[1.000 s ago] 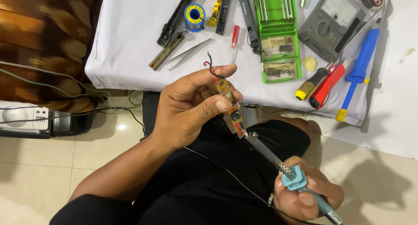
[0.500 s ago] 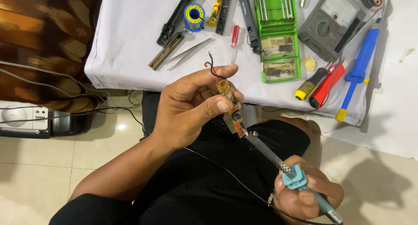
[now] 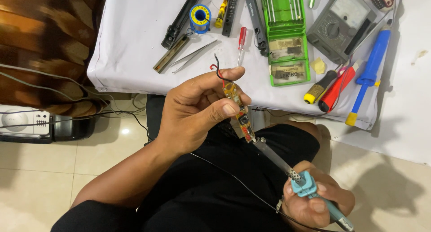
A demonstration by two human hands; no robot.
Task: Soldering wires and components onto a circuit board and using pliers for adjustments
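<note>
A thin orange circuit board [image 3: 236, 107] with small dark parts and red and black wires at its top is pinched in the left hand [image 3: 197, 111], just below the worktop [image 3: 134, 34] edge. Its middle is hidden by the thumb. Its long side is tilted, top end toward the worktop, bottom end touched by the soldering iron [image 3: 296, 180], which is gripped in the right hand [image 3: 316, 205].
</note>
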